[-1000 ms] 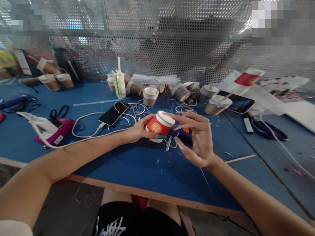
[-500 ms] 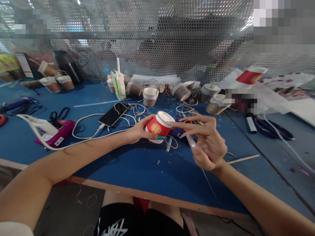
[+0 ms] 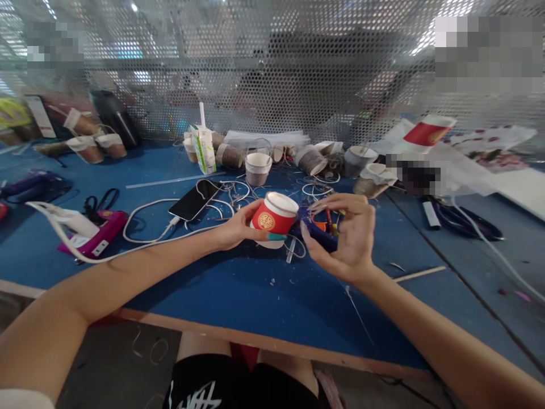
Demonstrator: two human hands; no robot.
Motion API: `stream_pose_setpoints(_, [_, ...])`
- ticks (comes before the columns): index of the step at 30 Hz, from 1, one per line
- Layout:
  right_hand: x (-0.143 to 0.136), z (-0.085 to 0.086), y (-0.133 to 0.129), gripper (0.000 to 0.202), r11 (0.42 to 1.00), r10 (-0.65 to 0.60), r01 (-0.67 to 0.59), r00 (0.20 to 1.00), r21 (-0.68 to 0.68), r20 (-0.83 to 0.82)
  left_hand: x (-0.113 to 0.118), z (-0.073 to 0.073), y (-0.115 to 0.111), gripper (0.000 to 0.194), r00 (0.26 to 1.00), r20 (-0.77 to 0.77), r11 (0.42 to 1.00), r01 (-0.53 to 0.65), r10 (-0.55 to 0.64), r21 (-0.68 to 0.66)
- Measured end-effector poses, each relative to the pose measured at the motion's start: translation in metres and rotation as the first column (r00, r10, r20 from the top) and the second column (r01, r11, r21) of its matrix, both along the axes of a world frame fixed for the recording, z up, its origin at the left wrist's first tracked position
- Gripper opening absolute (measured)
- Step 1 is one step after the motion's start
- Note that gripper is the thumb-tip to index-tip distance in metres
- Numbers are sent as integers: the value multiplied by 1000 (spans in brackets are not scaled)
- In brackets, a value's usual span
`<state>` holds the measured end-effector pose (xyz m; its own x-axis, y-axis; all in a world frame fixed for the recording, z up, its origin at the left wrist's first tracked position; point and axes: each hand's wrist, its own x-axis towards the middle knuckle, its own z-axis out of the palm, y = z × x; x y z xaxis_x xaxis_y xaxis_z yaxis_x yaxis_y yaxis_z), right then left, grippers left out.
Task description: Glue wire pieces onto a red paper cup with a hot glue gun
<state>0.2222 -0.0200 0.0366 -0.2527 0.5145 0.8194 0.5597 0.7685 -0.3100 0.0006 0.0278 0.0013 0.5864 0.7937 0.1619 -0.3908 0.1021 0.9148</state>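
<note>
My left hand (image 3: 239, 228) is wrapped round a red and white paper cup (image 3: 281, 211) with a round yellow emblem, its thumb with a teal nail across the front. The cup leans a little, its white rim upward. Just right of it hovers my right hand (image 3: 344, 236), fingers bent and apart, with nothing seen between them. Behind that hand lies a dark blue tool (image 3: 320, 236), partly covered, with orange and red bits beside it. A thin cord loop and a short clear stick (image 3: 291, 250) show below the cup.
A phone (image 3: 193, 200) with a white cable and a purple power strip (image 3: 100, 232) lie left. Several wrapped cups and a drink carton (image 3: 204, 149) stand at the back. Scissors (image 3: 464, 220) and another red cup (image 3: 430, 133) are on the right, before a perforated metal screen.
My right hand has drawn its fingertips back from the cup rim and its thumb has swung left and up. The cup is still in my left hand, slightly more upright.
</note>
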Motion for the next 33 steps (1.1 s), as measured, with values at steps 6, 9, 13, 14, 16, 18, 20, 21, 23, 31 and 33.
stream_pose_setpoints(6, [-7, 6, -3, 40, 999, -8, 8, 1000, -34, -12, 0, 2, -1, 69, 1000, 15, 999, 27, -27, -42])
stream_pose_setpoints(9, [-6, 5, -2, 39, 997, 32, -34, 999, -71, -26, -1, 3, -1, 69, 998, 13, 997, 65, -65, -27])
stream_pose_setpoints(13, [-5, 4, 0, 37, 996, 63, -66, 997, -62, -47, -2, 2, 0, 67, 997, 6, 997, 81, -81, 6])
stream_pose_setpoints(14, [-4, 3, 0, 36, 995, 70, -74, 996, -66, -59, -2, 2, 0, 67, 997, 1, 997, 81, -81, 8])
stream_pose_setpoints(16, [-3, 3, 1, 36, 993, 87, -94, 992, -78, -87, -3, 3, -1, 67, 996, -10, 996, 85, -85, 5])
stream_pose_setpoints(18, [-3, 3, 1, 37, 989, 109, -118, 989, -86, -105, -3, 3, -1, 67, 996, -20, 996, 90, -90, 4])
stream_pose_setpoints(20, [-3, 3, 2, 38, 988, 116, -127, 986, -91, -117, -4, 3, -1, 67, 995, -23, 996, 93, -93, 6])
stream_pose_setpoints(21, [-3, 3, 1, 38, 988, 115, -127, 986, -93, -123, -4, 3, -1, 67, 995, -22, 996, 94, -94, 7])
stream_pose_setpoints(23, [-3, 4, 1, 39, 986, 133, -146, 982, -86, -137, -4, 2, 0, 68, 995, -15, 995, 103, -103, 7])
stream_pose_setpoints(31, [-3, 9, -6, 43, 941, 323, -332, 939, -65, -115, -3, 5, -1, 61, 991, 21, 987, 134, -132, -86])
stream_pose_setpoints(33, [-3, 9, -8, 44, 929, 337, -352, 932, -112, -136, -4, 8, -1, 59, 987, 26, 983, 158, -156, -93])
